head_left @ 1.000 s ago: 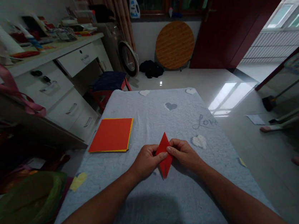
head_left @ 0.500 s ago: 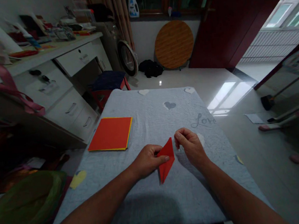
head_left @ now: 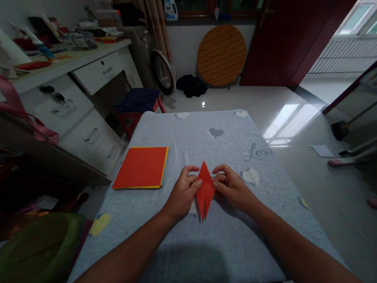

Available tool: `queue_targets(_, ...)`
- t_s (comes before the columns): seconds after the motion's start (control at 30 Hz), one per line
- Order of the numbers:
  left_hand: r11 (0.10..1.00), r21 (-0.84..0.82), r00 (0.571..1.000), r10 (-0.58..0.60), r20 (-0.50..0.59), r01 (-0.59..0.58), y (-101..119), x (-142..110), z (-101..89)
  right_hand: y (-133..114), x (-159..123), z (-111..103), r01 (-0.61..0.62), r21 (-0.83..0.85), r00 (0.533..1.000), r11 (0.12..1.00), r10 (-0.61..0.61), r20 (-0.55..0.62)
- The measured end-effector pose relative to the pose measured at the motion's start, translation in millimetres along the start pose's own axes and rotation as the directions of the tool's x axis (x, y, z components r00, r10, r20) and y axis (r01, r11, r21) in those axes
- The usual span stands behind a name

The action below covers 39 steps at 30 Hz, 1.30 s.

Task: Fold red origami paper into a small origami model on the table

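Note:
A red folded paper (head_left: 205,187), shaped like a narrow diamond with a split lower end, is held up between both hands above the cloth-covered table (head_left: 189,146). My left hand (head_left: 182,192) pinches its left edge, the thumb lying on the front face. On the opposite edge, my right hand (head_left: 233,188) grips the paper between thumb and fingers; the fingertips behind it are hidden. To the left of my hands lies a stack of square coloured paper (head_left: 140,167), red on top with yellow and blue edges showing.
A blue-topped stool (head_left: 138,101) stands past the table's far left corner, beside a white desk (head_left: 82,108). A green bin (head_left: 38,258) is at the lower left. Behind the table, a round wooden tabletop (head_left: 222,56) leans on the wall near an open washing machine (head_left: 163,71).
My right hand has come left and taken hold of the paper's right edge. The paper has turned to show its diamond face more squarely. My left hand keeps its grip.

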<state>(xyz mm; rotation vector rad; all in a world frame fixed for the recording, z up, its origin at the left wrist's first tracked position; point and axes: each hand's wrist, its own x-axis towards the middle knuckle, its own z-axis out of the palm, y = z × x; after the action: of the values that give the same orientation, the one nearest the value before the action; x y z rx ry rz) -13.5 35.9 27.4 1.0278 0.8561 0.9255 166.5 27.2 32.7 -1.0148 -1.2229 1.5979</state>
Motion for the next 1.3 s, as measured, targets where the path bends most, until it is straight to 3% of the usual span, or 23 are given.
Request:
queue_targets(0.13,0.998,0.064,0.997,-0.029,0.069,0.024,4.5,-2.3,-0.6,-0.2,-0.9,0.4,-0.058,0.08,0.998,0.995,0.055,0.04)
queue_targets(0.27,0.988,0.157,0.996,-0.006,0.092,-0.009,6.2,-4.4,1.1,-0.3,-1.0,0.4,-0.067,0.052,0.996,0.996,0.063,0.064)
queue_targets(0.47,0.979,0.202,1.0,0.027,-0.001,-0.026,7.2,-2.4,-0.1,-3.6,-2.2,-1.0,-0.058,0.018,0.996,0.998,0.056,0.07)
queue_targets(0.57,0.955,0.273,0.976,0.159,-0.148,-0.114,7.1,-1.8,-4.0,-4.0,-2.7,-0.6,-0.068,0.011,0.997,0.998,0.068,-0.033)
queue_targets(0.63,0.849,0.467,0.903,0.376,-0.207,-0.246,7.3,-4.3,-5.3,-3.5,-2.9,0.6,-0.065,0.024,0.99,0.998,0.068,-0.127)
queue_targets(0.67,0.742,0.591,0.848,0.501,-0.174,-0.317,7.4,-6.2,-5.0,-2.9,-3.1,1.5,-0.057,0.033,0.984,0.998,0.062,-0.166)
queue_targets(0.73,0.447,0.781,0.738,0.674,0.027,-0.437,7.4,-10.2,-2.2,-0.7,-3.4,3.5,-0.035,0.048,0.976,0.998,0.045,-0.213)
queue_targets(0.8,0.197,0.836,0.695,0.667,0.269,-0.512,6.4,-12.6,2.0,3.2,-3.9,5.4,-0.021,0.069,0.974,0.997,0.036,-0.222)
queue_targets(0.9,0.033,0.853,0.721,0.552,0.419,-0.521,2.9,-11.3,5.2,9.5,-4.9,6.8,0.001,0.08,0.979,0.997,0.016,-0.202)
queue_targets(1.07,0.055,0.869,0.771,0.491,0.405,-0.492,-0.7,-7.2,-2.5,6.9,-8.0,2.1,0.029,-0.021,0.995,0.999,-0.031,-0.095)
queue_targets(1.2,0.154,0.871,0.771,0.554,0.315,-0.466,-0.6,-5.7,-8.2,-0.4,-10.7,-6.9,0.155,-0.139,0.987,0.978,-0.147,0.066)
queue_targets(1.3,0.278,0.835,0.753,0.619,0.223,-0.475,0.0,-2.2,-9.1,1.2,-10.2,-11.1,0.283,-0.365,0.948,0.887,-0.316,-0.032)
